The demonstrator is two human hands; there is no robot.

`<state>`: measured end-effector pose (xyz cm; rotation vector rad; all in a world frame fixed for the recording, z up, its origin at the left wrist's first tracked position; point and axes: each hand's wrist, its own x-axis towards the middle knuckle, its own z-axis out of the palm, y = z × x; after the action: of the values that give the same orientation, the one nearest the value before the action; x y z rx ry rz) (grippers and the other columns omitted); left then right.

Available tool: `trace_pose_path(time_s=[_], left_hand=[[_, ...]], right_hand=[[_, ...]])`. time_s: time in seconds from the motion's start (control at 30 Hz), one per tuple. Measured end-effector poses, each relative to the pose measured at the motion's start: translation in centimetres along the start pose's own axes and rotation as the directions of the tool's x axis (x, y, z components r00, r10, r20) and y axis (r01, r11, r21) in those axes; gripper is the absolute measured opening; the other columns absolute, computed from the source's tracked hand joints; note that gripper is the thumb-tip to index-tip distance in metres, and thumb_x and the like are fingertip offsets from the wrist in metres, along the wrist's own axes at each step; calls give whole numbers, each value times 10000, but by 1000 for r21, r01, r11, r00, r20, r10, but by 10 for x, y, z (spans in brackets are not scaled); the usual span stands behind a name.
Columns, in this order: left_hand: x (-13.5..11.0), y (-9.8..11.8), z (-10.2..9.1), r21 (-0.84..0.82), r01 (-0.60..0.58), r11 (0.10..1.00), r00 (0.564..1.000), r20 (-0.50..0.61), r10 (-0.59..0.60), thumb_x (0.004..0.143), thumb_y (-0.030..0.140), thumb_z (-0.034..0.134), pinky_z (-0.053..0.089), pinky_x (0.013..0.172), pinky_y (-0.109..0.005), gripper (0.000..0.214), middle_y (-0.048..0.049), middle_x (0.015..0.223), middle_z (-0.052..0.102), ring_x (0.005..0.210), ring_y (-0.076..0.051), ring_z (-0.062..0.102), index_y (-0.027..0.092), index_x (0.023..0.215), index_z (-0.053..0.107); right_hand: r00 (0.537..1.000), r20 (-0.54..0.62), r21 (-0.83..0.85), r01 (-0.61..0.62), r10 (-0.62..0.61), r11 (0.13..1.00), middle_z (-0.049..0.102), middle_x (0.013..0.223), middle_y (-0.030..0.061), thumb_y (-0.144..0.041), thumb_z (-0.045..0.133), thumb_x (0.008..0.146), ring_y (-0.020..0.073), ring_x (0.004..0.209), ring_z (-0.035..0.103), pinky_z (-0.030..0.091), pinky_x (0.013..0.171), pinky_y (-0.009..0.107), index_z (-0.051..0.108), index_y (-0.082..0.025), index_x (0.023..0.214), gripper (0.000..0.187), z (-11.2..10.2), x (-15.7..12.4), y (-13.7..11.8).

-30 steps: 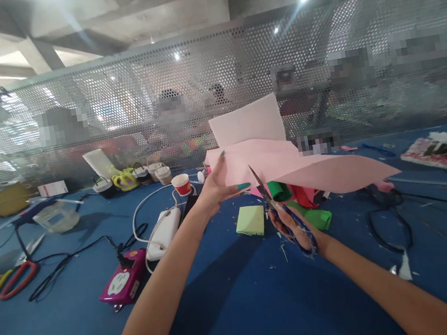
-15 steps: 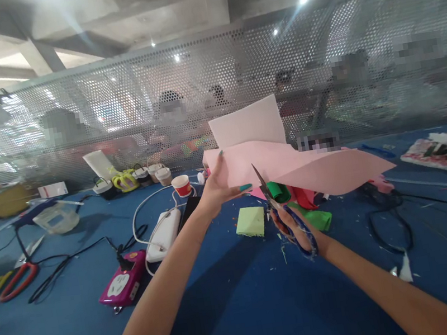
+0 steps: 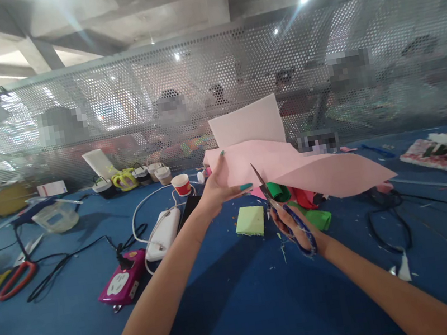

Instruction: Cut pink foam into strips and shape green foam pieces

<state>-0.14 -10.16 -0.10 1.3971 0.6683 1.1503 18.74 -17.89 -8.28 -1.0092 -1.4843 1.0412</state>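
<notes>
My left hand [image 3: 218, 188] pinches the near left edge of a large pink paper sheet [image 3: 291, 165] and holds it up above the blue table [image 3: 233, 279]. My right hand [image 3: 296, 229] grips blue-handled scissors [image 3: 283, 209], whose blades point up into the sheet's lower edge. A folded green paper square [image 3: 251, 221] lies on the table just under the hands. Red and green paper rolls [image 3: 300, 200] sit behind the scissors.
A magenta power strip [image 3: 122, 277], a white adapter [image 3: 163, 233] and black cables lie at the left. A red paper cup [image 3: 181, 184] and small tubs stand at the back. Orange-handled scissors [image 3: 12, 280] lie far left. Black cables [image 3: 388, 220] lie at the right. A perforated metal screen [image 3: 211, 90] backs the table.
The scissor blades have crept slightly further into the pink sheet's lower edge. Both hands and the sheet stay almost where they were.
</notes>
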Motion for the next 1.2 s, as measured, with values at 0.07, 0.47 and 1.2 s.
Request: trace_pose_path(time_s=[0.07, 0.47, 1.2], left_hand=[[0, -1, 1, -11, -2, 1000, 1000, -8, 2, 540, 94, 800, 516, 848, -525, 1047, -28, 1512, 185, 1071, -321, 585, 419, 1380, 266], [0, -4, 4, -32, -15, 999, 1000, -27, 14, 528, 103, 816, 537, 841, -476, 1067, -23, 1527, 114, 1121, -330, 552, 415, 1384, 262], [-1, -4, 6, -51, -58, 997, 998, -4, 58, 544, 72, 792, 547, 811, -505, 1050, 10, 1524, 119, 1131, -339, 541, 436, 1374, 260]], right_hand=[[1000, -9, -9, 5, -5, 1000, 402, 508, -32, -633, 408, 820, 113, 436, 365, 288, 385, 252, 480, -227, 685, 434, 0, 1, 1], [999, -24, -81, 25, -27, 996, 395, 495, -41, -593, 414, 844, 105, 418, 377, 301, 401, 252, 469, -212, 708, 408, 2, 0, 0], [999, -21, -171, 40, -44, 985, 371, 426, -48, -598, 383, 850, 114, 336, 421, 349, 348, 248, 435, -219, 607, 453, 3, -2, -12]])
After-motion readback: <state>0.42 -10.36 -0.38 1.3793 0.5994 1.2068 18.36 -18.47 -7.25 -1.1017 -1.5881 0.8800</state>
